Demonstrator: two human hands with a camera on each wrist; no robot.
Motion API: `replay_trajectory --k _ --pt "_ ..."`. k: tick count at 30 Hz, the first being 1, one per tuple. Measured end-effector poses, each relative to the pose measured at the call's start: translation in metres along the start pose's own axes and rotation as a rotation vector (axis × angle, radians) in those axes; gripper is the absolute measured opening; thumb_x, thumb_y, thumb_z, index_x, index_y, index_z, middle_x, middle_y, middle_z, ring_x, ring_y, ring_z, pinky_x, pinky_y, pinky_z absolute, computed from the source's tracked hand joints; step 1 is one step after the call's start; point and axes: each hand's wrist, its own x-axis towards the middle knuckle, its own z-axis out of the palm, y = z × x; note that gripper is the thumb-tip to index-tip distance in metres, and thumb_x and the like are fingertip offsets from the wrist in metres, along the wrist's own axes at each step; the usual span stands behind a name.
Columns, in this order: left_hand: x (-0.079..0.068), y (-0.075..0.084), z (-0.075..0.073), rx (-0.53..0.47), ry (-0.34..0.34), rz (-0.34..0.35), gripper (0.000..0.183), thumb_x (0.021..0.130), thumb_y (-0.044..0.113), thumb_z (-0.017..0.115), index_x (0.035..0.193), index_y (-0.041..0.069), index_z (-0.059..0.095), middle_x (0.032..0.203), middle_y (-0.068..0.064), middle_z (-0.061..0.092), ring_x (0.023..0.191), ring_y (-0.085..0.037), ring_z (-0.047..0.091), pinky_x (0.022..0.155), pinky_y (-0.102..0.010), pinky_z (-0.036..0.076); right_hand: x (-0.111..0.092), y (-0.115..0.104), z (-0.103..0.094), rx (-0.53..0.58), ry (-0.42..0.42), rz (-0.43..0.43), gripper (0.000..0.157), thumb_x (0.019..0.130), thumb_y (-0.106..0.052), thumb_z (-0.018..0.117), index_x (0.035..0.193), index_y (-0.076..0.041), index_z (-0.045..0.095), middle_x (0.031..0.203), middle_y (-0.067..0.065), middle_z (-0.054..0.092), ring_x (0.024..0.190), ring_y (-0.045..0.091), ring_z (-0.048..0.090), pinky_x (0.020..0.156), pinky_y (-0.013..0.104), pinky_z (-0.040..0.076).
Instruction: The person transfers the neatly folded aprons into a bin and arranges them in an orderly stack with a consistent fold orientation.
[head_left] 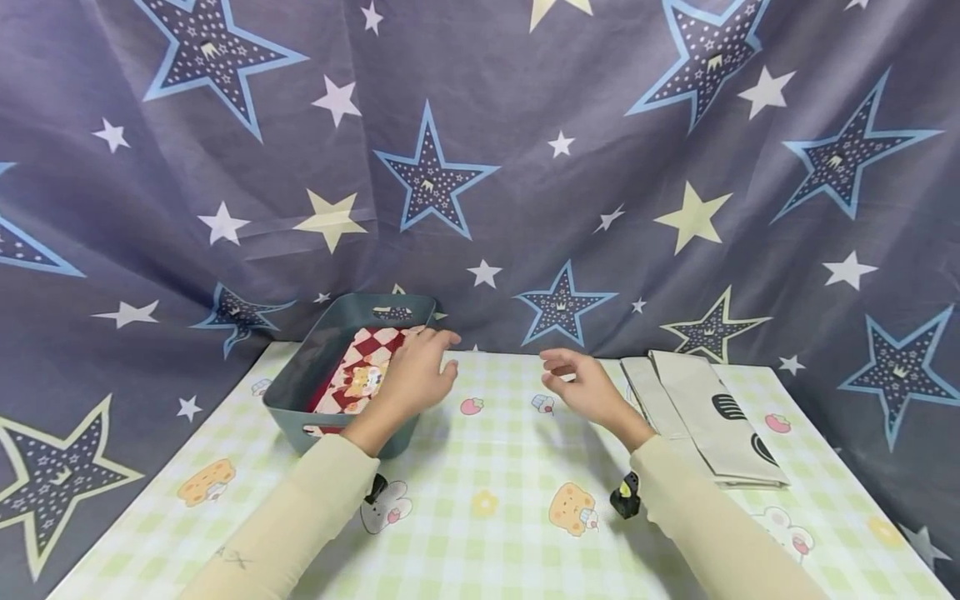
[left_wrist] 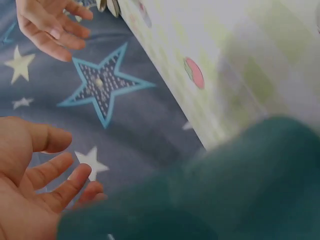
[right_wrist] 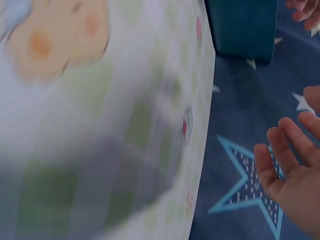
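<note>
My left hand (head_left: pixel 422 372) hovers over the right side of a dark green plastic basket (head_left: pixel 300 379), its fingers loosely bent with nothing between them. Inside the basket lies a folded cloth (head_left: pixel 360 379) in a red and cream diamond pattern with a cartoon animal on it; my left hand and forearm hide part of it. To the right, above the table, my right hand (head_left: pixel 588 387) is raised with relaxed fingers and holds nothing. In the left wrist view the palm of my left hand (left_wrist: pixel 30 185) faces my right hand (left_wrist: pixel 52 25) across a gap.
Right of my right hand lies a folded cream cloth (head_left: pixel 712 417) with black printed shapes. A green and white checked tablecloth (head_left: pixel 480 467) with cartoon prints covers the table. Behind the table's far edge hangs a grey curtain (head_left: pixel 465 50) with stars.
</note>
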Motion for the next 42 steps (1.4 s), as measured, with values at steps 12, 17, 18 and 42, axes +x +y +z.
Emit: replay_trajectory --k 12,17,18,42 --pt "0.002 0.030 0.025 0.030 -0.013 0.026 0.038 0.095 0.021 0.067 0.132 0.011 0.065 0.126 -0.011 0.065 0.109 -0.034 0.056 0.093 -0.050 0.047 -0.024 0.027 -0.048 -0.364 -0.025 -0.126 0.038 0.096 -0.010 0.067 0.131 0.003 0.064 0.128 0.021 0.066 0.119 0.042 0.060 0.099 0.058 0.048" --pt "0.003 0.040 0.034 0.032 -0.033 0.039 0.039 0.095 0.021 0.068 0.133 0.011 0.064 0.126 -0.012 0.064 0.111 -0.034 0.056 0.095 -0.049 0.046 -0.037 0.036 -0.069 -0.510 -0.069 -0.113 0.038 0.098 -0.014 0.065 0.133 0.001 0.063 0.134 0.023 0.063 0.130 0.047 0.051 0.110 0.062 0.037" --pt "0.004 0.042 0.036 0.036 -0.038 0.044 0.039 0.095 0.021 0.068 0.133 0.011 0.064 0.126 -0.012 0.064 0.111 -0.034 0.056 0.094 -0.049 0.046 -0.040 0.038 -0.072 -0.529 -0.073 -0.110 0.038 0.098 -0.014 0.065 0.133 0.001 0.063 0.134 0.023 0.062 0.130 0.046 0.051 0.109 0.063 0.036" --pt "0.013 0.088 0.085 0.047 -0.175 0.121 0.041 0.098 0.025 0.066 0.138 0.017 0.062 0.133 -0.007 0.062 0.112 -0.027 0.056 0.091 -0.041 0.049 -0.080 0.064 -0.131 -0.599 -0.127 0.072 0.061 0.096 -0.025 0.072 0.146 0.002 0.049 0.143 0.035 0.049 0.129 0.058 0.044 0.098 0.076 0.036"
